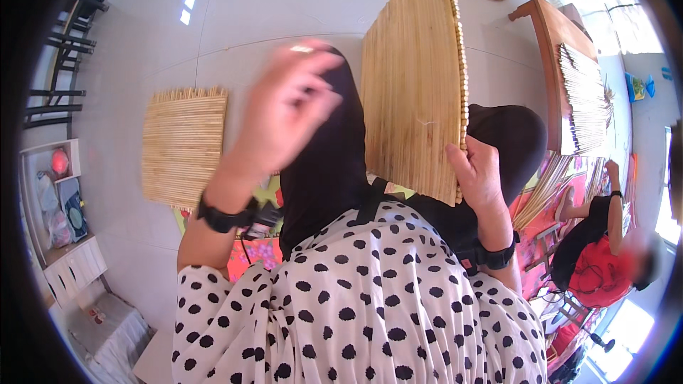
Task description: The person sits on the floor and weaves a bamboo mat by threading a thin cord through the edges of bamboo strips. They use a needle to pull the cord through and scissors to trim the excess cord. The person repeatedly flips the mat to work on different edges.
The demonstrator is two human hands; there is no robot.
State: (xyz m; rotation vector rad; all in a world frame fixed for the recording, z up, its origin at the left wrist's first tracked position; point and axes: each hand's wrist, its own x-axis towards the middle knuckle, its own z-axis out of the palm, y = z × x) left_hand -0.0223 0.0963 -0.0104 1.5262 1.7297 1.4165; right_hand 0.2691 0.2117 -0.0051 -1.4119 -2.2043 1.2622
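A tall mat of straw-coloured reed stalks (409, 92) stands tilted between my knees, its row of cut stalk ends running along the right edge. My right hand (478, 171) is closed on that edge near the lower corner, thumb on the face of the mat. My left hand (292, 103) is raised over my left knee, apart from the mat and smeared by motion. A small pale spot shows at its fingertips; whether it is something held I cannot make out.
On the floor at left lies another reed mat (185, 146). A wooden bench (544, 35) bearing a bundle of stalks (585, 99) stands at far right. Loose stalks (544, 188) lie on a red cloth, near a person in red (601, 270). Left are shelves (85, 263) and dark stacked stools (64, 64).
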